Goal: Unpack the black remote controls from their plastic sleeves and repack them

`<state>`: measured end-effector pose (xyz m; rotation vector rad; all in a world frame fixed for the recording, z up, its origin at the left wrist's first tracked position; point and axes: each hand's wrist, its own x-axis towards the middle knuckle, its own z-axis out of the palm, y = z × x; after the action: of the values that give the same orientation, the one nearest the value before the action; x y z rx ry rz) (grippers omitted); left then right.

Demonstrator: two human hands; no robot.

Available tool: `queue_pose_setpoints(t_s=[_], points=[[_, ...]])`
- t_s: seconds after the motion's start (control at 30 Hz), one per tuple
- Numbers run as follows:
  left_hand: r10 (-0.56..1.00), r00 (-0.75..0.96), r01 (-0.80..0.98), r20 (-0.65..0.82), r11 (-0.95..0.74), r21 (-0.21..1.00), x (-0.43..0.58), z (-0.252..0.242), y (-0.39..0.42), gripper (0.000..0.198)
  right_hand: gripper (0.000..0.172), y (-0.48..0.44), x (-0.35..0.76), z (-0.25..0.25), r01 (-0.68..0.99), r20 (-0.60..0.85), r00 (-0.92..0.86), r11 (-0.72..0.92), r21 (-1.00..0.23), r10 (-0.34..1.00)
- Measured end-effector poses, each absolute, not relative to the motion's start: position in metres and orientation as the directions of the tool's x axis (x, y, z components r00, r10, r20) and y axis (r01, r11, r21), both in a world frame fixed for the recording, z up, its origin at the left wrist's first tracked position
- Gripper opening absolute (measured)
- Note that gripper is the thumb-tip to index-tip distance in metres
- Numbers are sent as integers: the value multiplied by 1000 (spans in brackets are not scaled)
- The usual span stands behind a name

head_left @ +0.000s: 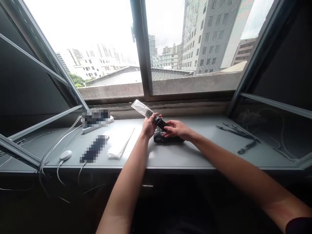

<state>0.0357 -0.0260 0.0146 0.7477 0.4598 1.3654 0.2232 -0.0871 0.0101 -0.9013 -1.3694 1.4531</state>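
Observation:
A black remote control is held tilted over the desk between my two hands. Its upper-left end runs into a clear plastic sleeve, whose far part sticks out flat beyond my fingers. My left hand is closed around the sleeve and the upper part of the remote. With thumb and fingertips, my right hand grips the remote's lower-right end. Directly beneath lie more black remotes, partly hidden by my hands. Left of my left forearm lies a stack of clear plastic sleeves.
On the desk at left are a blurred-out dark item, a round white charger and a white power strip with cables. Dark cables lie at right. Metal frame posts flank the desk; a window stands behind.

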Motion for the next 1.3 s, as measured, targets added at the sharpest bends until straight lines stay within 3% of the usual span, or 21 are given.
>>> queue_pose_setpoints(t_s=[0.13,0.27,0.47,0.63,0.77,0.87,1.13,1.3], points=[[970,203,-698,134,47,715,38,15,-29,27,61,-92,220,12,-194,130,-399,55,-979,908],[976,174,-699,133,28,714,38,17,-33,29,70,-96,219,14,-184,177,-456,103,-978,872],[956,224,-630,188,-5,777,39,16,-36,32,61,-90,218,7,-112,203,-351,174,-978,914],[899,389,-552,201,52,832,41,11,-39,37,54,-86,219,2,21,329,-212,341,-940,920],[866,437,-545,243,39,838,40,11,-42,43,50,-88,223,2,377,545,-115,544,-749,830],[848,470,-509,245,34,860,37,13,-43,43,47,-90,224,1,523,637,-132,599,-606,760],[746,602,-447,284,20,894,36,13,-46,47,44,-88,228,3,574,693,10,564,-594,721],[718,626,-458,303,25,888,38,15,-50,63,45,-85,230,3,551,735,-35,627,-551,677]])
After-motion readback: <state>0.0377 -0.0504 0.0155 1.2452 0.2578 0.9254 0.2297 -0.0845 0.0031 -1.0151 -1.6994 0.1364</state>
